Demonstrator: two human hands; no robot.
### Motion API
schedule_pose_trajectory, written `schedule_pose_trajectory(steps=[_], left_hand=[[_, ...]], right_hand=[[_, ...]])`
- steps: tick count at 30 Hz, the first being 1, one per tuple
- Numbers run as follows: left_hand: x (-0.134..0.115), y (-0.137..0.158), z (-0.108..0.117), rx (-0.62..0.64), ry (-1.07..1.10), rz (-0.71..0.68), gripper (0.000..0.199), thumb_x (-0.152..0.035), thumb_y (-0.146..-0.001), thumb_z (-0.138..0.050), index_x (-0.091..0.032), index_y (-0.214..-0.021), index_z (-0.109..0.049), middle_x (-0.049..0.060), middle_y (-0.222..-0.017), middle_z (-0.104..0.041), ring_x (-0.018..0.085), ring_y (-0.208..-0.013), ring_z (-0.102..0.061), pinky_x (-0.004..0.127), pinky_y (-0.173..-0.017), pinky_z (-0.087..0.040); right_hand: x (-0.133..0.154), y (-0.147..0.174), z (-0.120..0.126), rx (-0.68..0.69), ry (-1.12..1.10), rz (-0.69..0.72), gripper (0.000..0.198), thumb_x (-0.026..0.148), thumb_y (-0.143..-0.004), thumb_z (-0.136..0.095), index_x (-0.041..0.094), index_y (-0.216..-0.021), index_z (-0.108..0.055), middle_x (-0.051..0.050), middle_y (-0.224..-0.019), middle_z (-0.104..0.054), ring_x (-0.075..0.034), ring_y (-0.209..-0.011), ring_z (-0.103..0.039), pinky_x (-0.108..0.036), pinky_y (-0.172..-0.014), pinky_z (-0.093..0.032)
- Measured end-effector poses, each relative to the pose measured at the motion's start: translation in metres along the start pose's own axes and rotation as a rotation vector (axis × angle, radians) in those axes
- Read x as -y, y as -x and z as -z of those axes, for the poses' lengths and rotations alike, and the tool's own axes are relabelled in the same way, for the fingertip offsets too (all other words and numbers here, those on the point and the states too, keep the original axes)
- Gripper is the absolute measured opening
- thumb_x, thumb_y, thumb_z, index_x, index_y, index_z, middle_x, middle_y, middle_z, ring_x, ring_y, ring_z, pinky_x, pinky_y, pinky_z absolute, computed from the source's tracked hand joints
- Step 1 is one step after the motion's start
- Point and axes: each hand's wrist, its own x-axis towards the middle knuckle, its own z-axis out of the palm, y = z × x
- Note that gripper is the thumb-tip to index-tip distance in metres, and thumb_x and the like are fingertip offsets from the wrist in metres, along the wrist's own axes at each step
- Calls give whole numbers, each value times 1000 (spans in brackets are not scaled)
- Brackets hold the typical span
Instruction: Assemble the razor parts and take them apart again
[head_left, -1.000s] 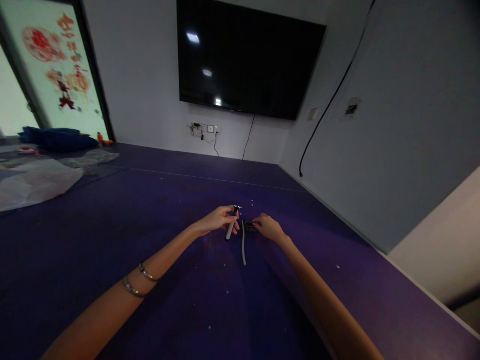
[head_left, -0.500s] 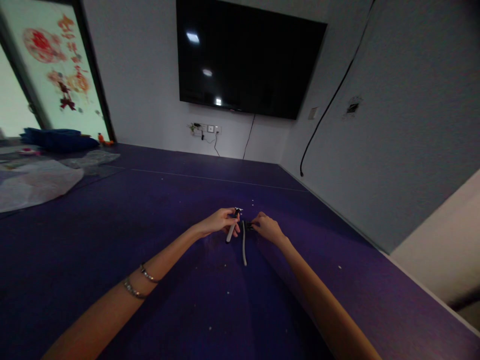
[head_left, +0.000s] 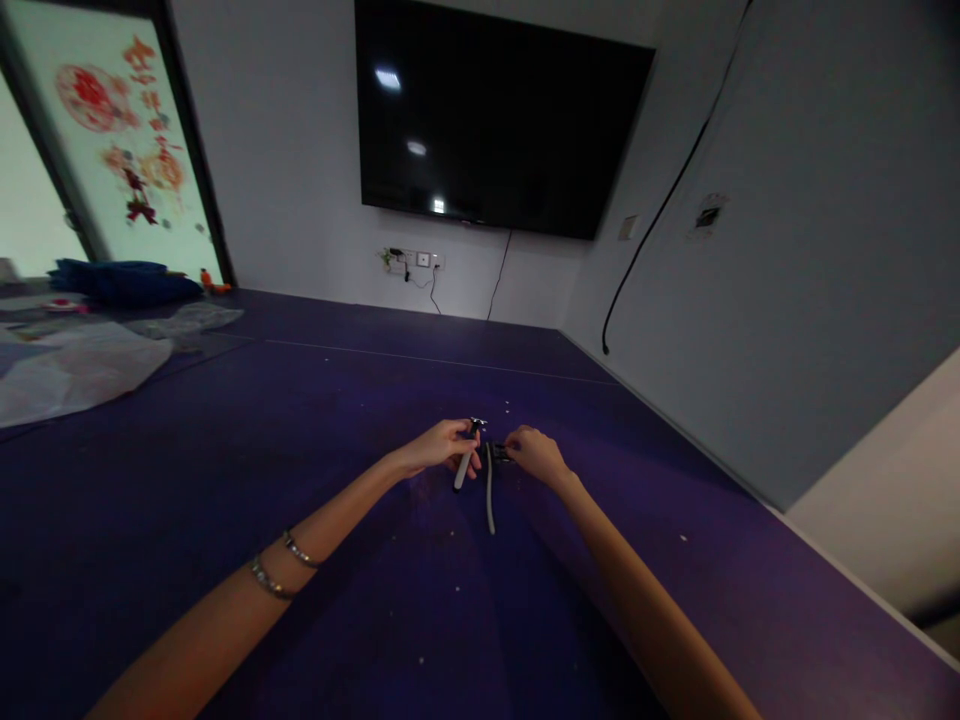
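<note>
My left hand [head_left: 442, 446] is closed around a slim tool [head_left: 466, 465] with a pale handle, a black neck and a small shiny crosswise head at its top. The tool is held tilted, its handle end pointing down towards me. Just to the right, my right hand [head_left: 536, 454] pinches a small dark piece [head_left: 499, 453] with shiny edges, close to the purple floor. Beside that piece a thin grey rod [head_left: 490, 495] points towards me; I cannot tell whether the two are joined. The details of both items are too small to make out.
Small white bits [head_left: 507, 407] dot the purple floor [head_left: 337, 620]. At the left are clear plastic sheets [head_left: 82, 370] and a blue bundle [head_left: 124, 283]. A television [head_left: 502, 115] hangs on the far wall, and a black cable [head_left: 652, 225] dangles along the right wall.
Both hands keep their holds and stay almost in place. The whole view has shifted very slightly.
</note>
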Motion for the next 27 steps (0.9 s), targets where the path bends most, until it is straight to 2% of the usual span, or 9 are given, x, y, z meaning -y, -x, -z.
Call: schedule_pose_trajectory(steps=[2,6,9,13,22,25,27], left_hand=[[1,0,0,-9,3,4,22,-31,-80,-55,-14,-90,-45,9,-75,-65,17,-62,-64,27,-54,-48],[5,0,2,-11,18,0,22,-32,-81,-54,-15,-91,-45,9,-78,-65,17,-63,-65,28,-55,-48],[7,0,3,-15,22,0,23,-33,-81,-54,-14,-92,-46,10,-79,-66,18,-64,-65,29,-57,-49],[9,-2,4,-38,14,19,23,-33,-80,-55,-14,-91,-45,10,-79,-65,19,-64,-66,30,-56,-49],[11,-2,4,-30,30,-4,26,-35,-80,-56,-14,-91,-46,10,-79,-65,18,-64,-65,28,-55,-49],[10,-4,1,-89,-9,-12,25,-34,-78,-58,-14,-91,-48,8,-78,-65,17,-62,-65,28,-55,-49],[12,-7,0,-184,-51,-53,26,-33,-75,-60,-14,-88,-49,6,-74,-65,15,-59,-63,27,-54,-48]], right_hand=[[-2,-2,1,-5,-166,8,23,22,-78,-49,18,-87,-70,-5,-85,-67,-15,-78,-62,-22,-66,-47],[-6,-4,0,22,-567,-11,24,19,-75,-49,11,-87,-69,-3,-70,-66,-11,-54,-59,-18,-46,-48],[-6,-5,0,34,-712,-63,22,16,-72,-52,10,-84,-69,-3,-67,-65,-10,-54,-59,-17,-43,-50],[-4,-6,2,61,-810,-89,24,8,-68,-50,10,-83,-70,-3,-68,-65,-12,-62,-61,-19,-47,-53],[-1,-7,6,47,-837,-122,33,3,-63,-49,10,-87,-71,-1,-68,-65,-13,-61,-61,-20,-44,-53],[2,-6,10,28,-841,-130,35,3,-65,-47,10,-90,-70,-2,-68,-65,-14,-62,-62,-19,-43,-53],[4,-5,14,21,-830,-135,36,2,-67,-45,8,-92,-69,-3,-69,-66,-14,-64,-62,-20,-43,-53]])
